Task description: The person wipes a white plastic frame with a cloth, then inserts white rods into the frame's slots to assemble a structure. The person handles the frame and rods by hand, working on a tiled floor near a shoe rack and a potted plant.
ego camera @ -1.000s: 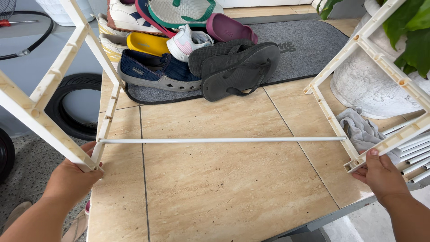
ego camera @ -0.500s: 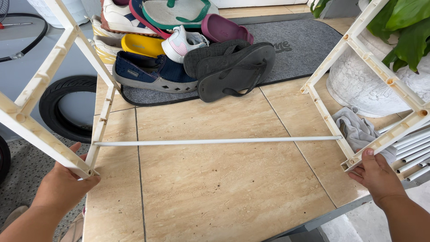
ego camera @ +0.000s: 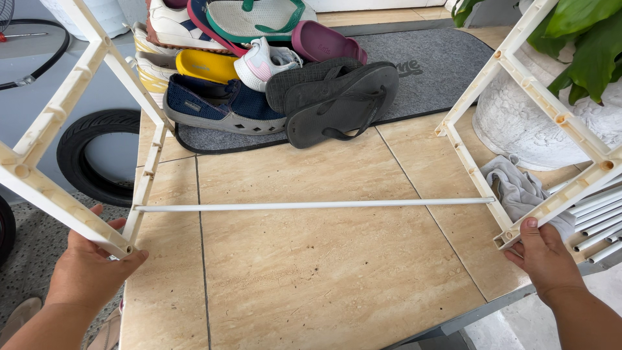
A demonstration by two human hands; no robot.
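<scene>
**Q:** What are you holding, and where is it?

**A:** I hold a white plastic rack frame over the tan tiled floor. My left hand is closed around the lower corner of the left side panel. My right hand is closed on the lower corner of the right side panel, thumb on the corner. One thin white cross rod joins the two panels low down.

**Q:** How does it handle?

**A:** I judge it light and stiff in each panel, but loose as an assembly: a single rod gives little bracing, so the panels can twist or pull off the rod ends. The smooth plastic may slip. Corner joints are the firmest place to take hold; I would avoid the mid-span of the rod, which looks likely to bow.

**Q:** Any containers nearby?

**A:** A white textured planter stands just beyond the right panel and holds a green leafy plant. The rack itself carries nothing. The shoe pile lies on a grey mat. A grey cloth and loose white rods lie near my right hand. A tyre lies on the left.
</scene>
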